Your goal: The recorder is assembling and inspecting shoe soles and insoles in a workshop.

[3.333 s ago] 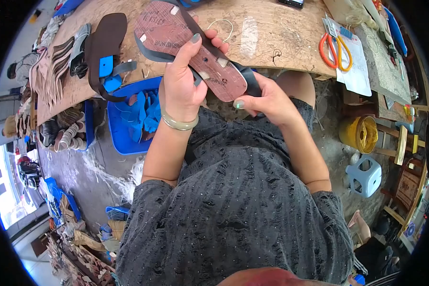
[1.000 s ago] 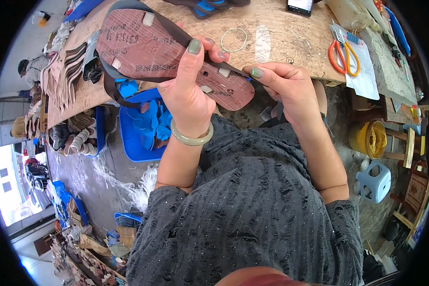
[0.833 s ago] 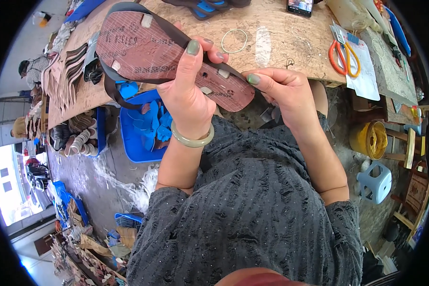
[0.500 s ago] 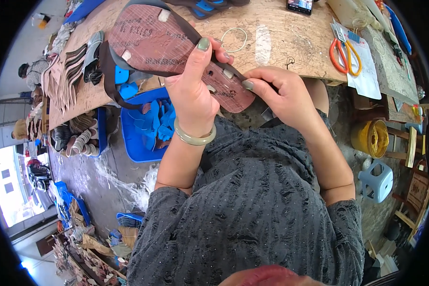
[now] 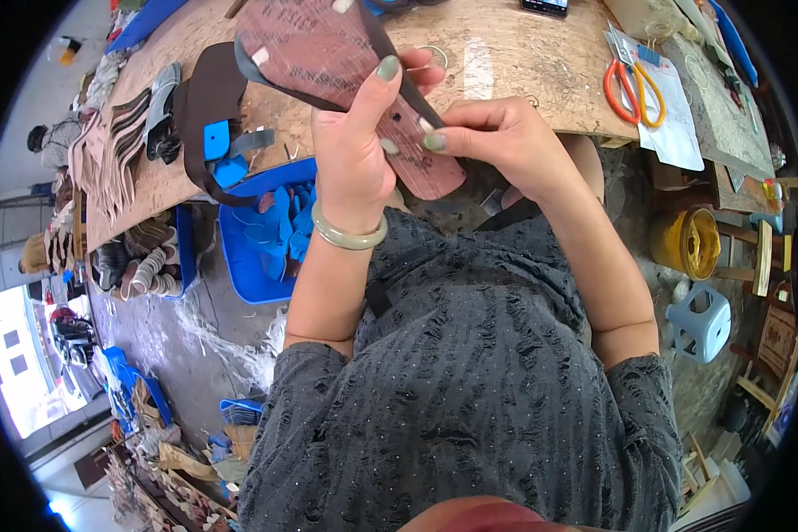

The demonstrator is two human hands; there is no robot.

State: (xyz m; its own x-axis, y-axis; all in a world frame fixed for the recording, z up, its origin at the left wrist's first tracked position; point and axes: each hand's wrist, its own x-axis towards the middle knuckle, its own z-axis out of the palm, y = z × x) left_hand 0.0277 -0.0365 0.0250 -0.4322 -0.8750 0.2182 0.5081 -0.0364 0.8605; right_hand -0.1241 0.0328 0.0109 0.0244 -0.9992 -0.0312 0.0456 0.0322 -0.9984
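Note:
My left hand (image 5: 356, 151) is wrapped round the middle of a reddish-brown insole board (image 5: 315, 49), thumb on top, fingers beneath the far edge. The board is tilted, its wide end away to the upper left and its narrow rounded end toward me. Small whitish patches and dark print show on its face, and dark strap material (image 5: 379, 31) runs along its edge. My right hand (image 5: 510, 137) pinches the right edge near the narrow end, thumb on top. Fingertips hide exactly what is pinched there. A pale bangle (image 5: 350, 235) circles my left wrist.
On the wooden table (image 5: 541, 80) lie orange-handled scissors (image 5: 634, 93), a phone (image 5: 543, 7), blue pieces (image 5: 217, 142), a dark brown strap (image 5: 220, 75) and stacked tan strips (image 5: 120, 151). Below stands a blue bin (image 5: 239, 266) of blue pieces. A yellow bucket (image 5: 683, 244) and stool (image 5: 700, 324) stand right.
The insole board and both hands have shifted slightly away from me. My right hand has moved left and up along the board's edge. The dark strap on the table shows more now.

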